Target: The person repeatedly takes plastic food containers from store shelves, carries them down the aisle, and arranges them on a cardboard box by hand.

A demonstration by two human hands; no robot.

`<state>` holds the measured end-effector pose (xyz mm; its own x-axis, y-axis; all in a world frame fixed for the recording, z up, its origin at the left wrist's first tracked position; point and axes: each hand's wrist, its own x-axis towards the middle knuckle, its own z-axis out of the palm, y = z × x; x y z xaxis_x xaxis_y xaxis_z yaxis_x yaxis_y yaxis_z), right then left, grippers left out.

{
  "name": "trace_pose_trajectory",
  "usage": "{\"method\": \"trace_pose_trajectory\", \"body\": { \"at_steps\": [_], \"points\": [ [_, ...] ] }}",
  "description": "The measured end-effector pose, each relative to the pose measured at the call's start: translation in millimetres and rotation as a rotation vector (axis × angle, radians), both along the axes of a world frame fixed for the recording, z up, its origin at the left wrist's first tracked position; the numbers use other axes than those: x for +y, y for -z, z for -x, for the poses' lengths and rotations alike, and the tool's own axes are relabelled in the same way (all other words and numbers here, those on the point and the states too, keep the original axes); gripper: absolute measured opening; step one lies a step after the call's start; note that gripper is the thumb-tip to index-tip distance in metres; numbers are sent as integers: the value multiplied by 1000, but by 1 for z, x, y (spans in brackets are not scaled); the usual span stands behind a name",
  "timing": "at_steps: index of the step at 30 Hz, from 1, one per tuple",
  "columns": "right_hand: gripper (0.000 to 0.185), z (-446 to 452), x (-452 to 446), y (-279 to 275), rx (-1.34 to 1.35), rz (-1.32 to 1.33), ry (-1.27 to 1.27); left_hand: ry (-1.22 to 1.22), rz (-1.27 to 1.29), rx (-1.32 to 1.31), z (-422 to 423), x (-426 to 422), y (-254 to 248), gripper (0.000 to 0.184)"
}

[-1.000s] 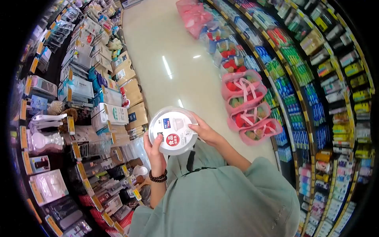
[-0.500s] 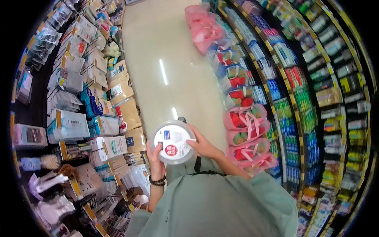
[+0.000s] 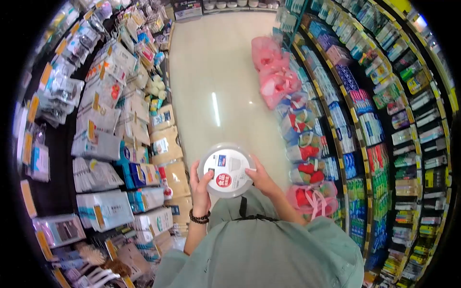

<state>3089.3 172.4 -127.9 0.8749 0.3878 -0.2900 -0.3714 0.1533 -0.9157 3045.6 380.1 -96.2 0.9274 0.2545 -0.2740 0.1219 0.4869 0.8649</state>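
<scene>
A round clear plastic container (image 3: 226, 170) with a white, red and blue label on top is held level in front of the body at the centre of the view. My left hand (image 3: 200, 187) grips its left rim, the thumb on the label's edge; a dark bead bracelet circles that wrist. On the right rim, my right hand (image 3: 263, 176) holds the same container, its thumb resting on top. The fingers beneath the container are hidden.
Shelves with hanging packages (image 3: 103, 209) line the left side. Boxed goods fill the right shelves (image 3: 372, 128). Pink bags (image 3: 314, 199) and clear bags with red items stand along the right shelf foot. Bowls (image 3: 230, 5) sit on a shelf at the aisle's far end.
The view has moved forward along the aisle, so shelves and bags have shifted down the picture and the far-end shelf shows. Both hands still hold the container.
</scene>
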Motion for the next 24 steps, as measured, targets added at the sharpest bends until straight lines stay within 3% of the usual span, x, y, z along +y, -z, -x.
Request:
{"method": "trace_pose_trajectory", "body": {
  "at_steps": [6,9,12,19,24],
  "points": [
    [66,-137,26,25,21,-29,-56,-3,29,86,-127,23,18,54],
    [64,-220,39,29,162,27,37,12,-62,82,-220,36,23,52],
    [62,-317,60,35,116,-171,49,8,-36,105,-316,51,5,55],
    [62,-506,115,-6,-50,-99,-71,-107,-30,-9,-480,99,-30,48],
    [59,-591,160,-1,-74,-84,-141,-175,54,29,-557,138,-12,44]
  ]
}}
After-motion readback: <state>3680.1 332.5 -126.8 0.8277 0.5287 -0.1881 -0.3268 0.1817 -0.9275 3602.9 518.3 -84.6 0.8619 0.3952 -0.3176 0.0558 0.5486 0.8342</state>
